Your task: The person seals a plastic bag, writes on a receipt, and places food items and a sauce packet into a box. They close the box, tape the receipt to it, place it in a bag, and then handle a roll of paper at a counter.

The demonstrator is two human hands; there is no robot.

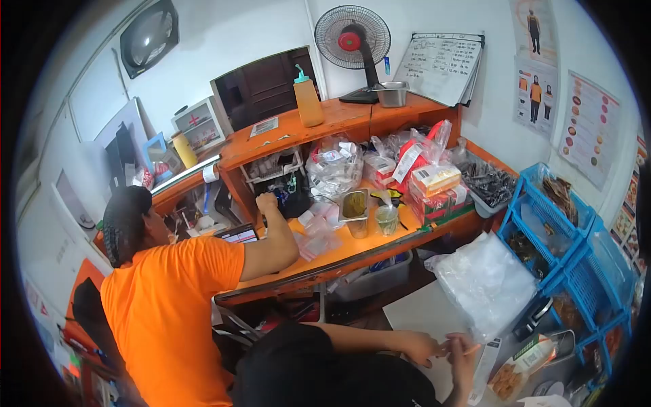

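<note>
My left hand (420, 347) is at the lower right, its fingers curled and pinching close to my right hand; what they hold is too small to tell. My right hand (463, 363) is closed around a thin orange stick-like item (472, 350), perhaps a pen. Both hands are above a pale board or table surface (420, 308). Just beyond them lies a stack of clear plastic bags (485, 285). A printed paper strip (484, 370) and a pack with a food picture (519, 366) are to the right of my right hand.
A person in an orange shirt (173, 298) works at the left by a tablet (241, 235). The orange counter (271, 271) holds a metal container (354, 205), cups and red boxes (437, 203). Blue baskets (563, 237) stand at the right. A fan (352, 39) is on the upper shelf.
</note>
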